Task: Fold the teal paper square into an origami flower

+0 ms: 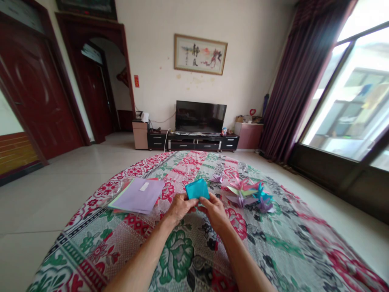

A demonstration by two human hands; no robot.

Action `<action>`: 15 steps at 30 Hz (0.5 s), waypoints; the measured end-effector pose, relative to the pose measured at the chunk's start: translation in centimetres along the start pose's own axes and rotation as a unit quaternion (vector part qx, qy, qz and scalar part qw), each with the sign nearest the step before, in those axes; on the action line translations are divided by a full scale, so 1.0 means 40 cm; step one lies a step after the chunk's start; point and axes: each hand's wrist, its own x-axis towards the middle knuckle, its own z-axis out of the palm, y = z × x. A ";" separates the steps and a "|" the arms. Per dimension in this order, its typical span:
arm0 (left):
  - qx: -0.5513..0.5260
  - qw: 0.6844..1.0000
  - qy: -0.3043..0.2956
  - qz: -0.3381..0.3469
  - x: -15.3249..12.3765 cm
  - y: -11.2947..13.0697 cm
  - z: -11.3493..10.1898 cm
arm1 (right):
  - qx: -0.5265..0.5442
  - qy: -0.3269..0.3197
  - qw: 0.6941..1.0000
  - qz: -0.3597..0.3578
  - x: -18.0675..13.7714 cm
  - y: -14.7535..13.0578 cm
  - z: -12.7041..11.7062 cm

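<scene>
A small folded square of teal paper (197, 189) is held between my two hands over the middle of the cloth-covered table. My left hand (180, 207) pinches its lower left corner, thumb on top. At the lower right edge my right hand (213, 207) grips the same paper with thumb and fingers. The fingers underneath are partly hidden by the paper and the thumbs. To the right lie several folded paper cranes, among them a pink one (243, 184), a blue one (260, 192) and a purple one (241, 200).
A stack of coloured paper sheets (139, 194), purple on top, lies left of my hands, partly over a clear plastic wrapper. A patterned tablecloth (179, 253) covers the round table. Beyond it stand a low cabinet (194, 145) and a television (200, 117).
</scene>
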 end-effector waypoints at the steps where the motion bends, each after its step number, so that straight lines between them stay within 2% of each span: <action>1: 0.014 1.000 -0.003 0.006 0.000 0.001 -0.004 | 0.000 0.009 1.000 0.000 0.003 0.004 -0.002; 5: 0.029 0.999 0.011 0.030 0.000 0.019 -0.030 | -0.026 0.054 0.998 -0.017 0.014 0.015 -0.016; 7: -0.020 0.998 0.056 0.027 0.002 0.030 -0.044 | -0.047 0.083 0.995 -0.034 0.018 0.017 -0.024; 10: -0.037 0.990 0.131 0.045 0.011 0.034 -0.056 | -0.071 0.101 0.991 -0.051 0.018 0.016 -0.029; 15: -0.008 0.990 0.117 0.078 0.022 0.017 -0.047 | -0.105 0.081 0.990 -0.050 0.007 0.009 -0.024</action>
